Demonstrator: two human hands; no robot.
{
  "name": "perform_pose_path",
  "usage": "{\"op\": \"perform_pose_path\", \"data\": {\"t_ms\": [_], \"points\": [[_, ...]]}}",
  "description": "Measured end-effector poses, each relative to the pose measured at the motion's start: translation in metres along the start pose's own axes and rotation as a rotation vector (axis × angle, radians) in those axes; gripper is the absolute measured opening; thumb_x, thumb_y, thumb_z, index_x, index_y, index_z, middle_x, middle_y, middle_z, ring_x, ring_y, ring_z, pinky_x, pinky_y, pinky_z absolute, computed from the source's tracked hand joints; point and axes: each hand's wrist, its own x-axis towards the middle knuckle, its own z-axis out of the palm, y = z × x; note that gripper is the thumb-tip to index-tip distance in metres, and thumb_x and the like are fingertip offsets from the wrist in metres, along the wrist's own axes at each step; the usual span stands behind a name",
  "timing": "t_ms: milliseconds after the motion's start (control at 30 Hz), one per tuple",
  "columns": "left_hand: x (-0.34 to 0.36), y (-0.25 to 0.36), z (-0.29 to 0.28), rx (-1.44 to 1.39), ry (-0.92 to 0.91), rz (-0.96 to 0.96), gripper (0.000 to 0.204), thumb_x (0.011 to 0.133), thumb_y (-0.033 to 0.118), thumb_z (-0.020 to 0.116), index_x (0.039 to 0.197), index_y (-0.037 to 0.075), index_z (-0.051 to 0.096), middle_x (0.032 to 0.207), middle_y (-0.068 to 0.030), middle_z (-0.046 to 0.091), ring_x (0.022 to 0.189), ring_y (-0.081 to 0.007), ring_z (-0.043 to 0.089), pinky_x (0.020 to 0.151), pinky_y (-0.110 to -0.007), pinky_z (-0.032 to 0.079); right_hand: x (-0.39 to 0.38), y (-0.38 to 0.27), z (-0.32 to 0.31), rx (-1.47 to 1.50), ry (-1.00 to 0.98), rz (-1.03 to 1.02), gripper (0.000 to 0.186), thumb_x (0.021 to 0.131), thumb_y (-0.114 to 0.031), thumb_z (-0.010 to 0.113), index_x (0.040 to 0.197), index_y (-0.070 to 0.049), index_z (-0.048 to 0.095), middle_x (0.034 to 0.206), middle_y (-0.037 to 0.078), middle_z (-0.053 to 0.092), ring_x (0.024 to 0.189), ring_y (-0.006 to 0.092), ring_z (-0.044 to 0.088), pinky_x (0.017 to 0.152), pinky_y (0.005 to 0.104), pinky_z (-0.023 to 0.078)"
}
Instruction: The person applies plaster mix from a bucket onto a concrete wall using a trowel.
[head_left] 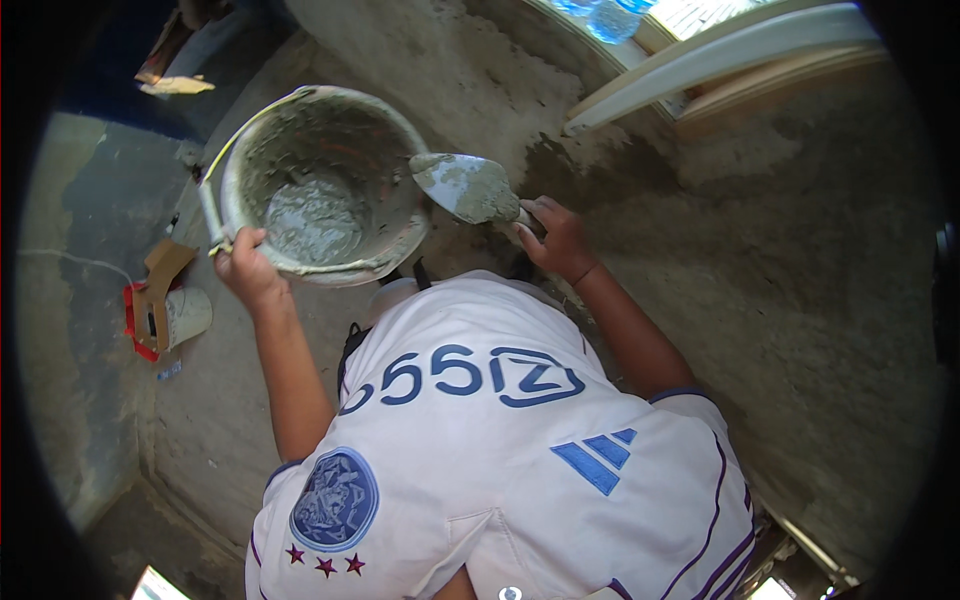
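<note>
My left hand is closed on the near left rim of a pale bucket, where its handle hangs along the side. The bucket tips so that its mouth faces me. Wet grey mortar lies in the bottom, and more is smeared over the inner wall. With my right hand I grip a trowel by its handle, just right of the bucket. Its metal blade points left, its tip close to the bucket's right rim, and carries patches of grey mortar.
A cardboard box stands at the left beside a small whitish tub and something red. Top right, a curved pale frame juts out near clear plastic bottles. The concrete wall on the right has a dark wet patch.
</note>
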Motion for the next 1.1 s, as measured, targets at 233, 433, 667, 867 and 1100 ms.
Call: {"op": "perform_pose_path", "data": {"t_ms": [233, 433, 667, 867, 1100], "points": [[0.012, -0.004, -0.009, 0.143, 0.119, -0.044, 0.033, 0.057, 0.001, 0.054, 0.087, -0.011, 0.054, 0.087, -0.0125, 0.056, 0.078, -0.0235, 0.056, 0.072, -0.032, 0.045, -0.07, 0.084, 0.01, -0.12, -0.135, 0.5, 0.034, 0.075, -0.028, 0.062, 0.095, -0.002, 0.059, 0.079, 0.019, 0.059, 0.075, 0.038, 0.057, 0.065, 0.0419, 0.046], [0.019, -0.004, -0.018, 0.257, 0.135, -0.043, 0.031, 0.057, 0.001, 0.054, 0.086, -0.012, 0.054, 0.087, -0.0128, 0.056, 0.077, -0.0244, 0.057, 0.071, -0.033, 0.047, -0.106, 0.138, 0.02, -0.106, -0.042, 0.748, 0.035, 0.077, -0.029, 0.059, 0.095, 0.001, 0.058, 0.085, 0.025, 0.06, 0.085, 0.0402, 0.056, 0.072, 0.0436, 0.045], [0.01, 0.003, -0.012, 0.307, 0.226, -0.021, 0.026, 0.056, 0.003, 0.055, 0.079, -0.009, 0.053, 0.081, -0.0104, 0.054, 0.073, -0.022, 0.055, 0.068, -0.031, 0.045, -0.111, 0.187, 0.032, -0.078, -0.059, 0.866, 0.037, 0.079, -0.033, 0.056, 0.093, 0.002, 0.058, 0.089, 0.027, 0.059, 0.088, 0.0417, 0.055, 0.075, 0.0453, 0.044], [0.007, 0.006, -0.011, 0.312, 0.281, 0.004, 0.031, 0.055, 0.003, 0.055, 0.081, -0.011, 0.053, 0.084, -0.0132, 0.054, 0.074, -0.0244, 0.055, 0.069, -0.033, 0.046, -0.101, 0.203, 0.039, -0.091, -0.057, 0.919, 0.039, 0.08, -0.035, 0.053, 0.091, 0.003, 0.058, 0.088, 0.027, 0.059, 0.087, 0.0421, 0.055, 0.075, 0.0459, 0.044], [0.014, 0.002, -0.02, 0.301, 0.271, -0.013, 0.033, 0.054, 0.003, 0.055, 0.084, -0.013, 0.053, 0.088, -0.0149, 0.055, 0.076, -0.0256, 0.056, 0.069, -0.034, 0.046, -0.103, 0.218, 0.04, -0.134, -0.086, 0.975, 0.039, 0.08, -0.036, 0.053, 0.091, 0.001, 0.059, 0.088, 0.026, 0.059, 0.087, 0.0419, 0.056, 0.074, 0.0461, 0.044]]}}
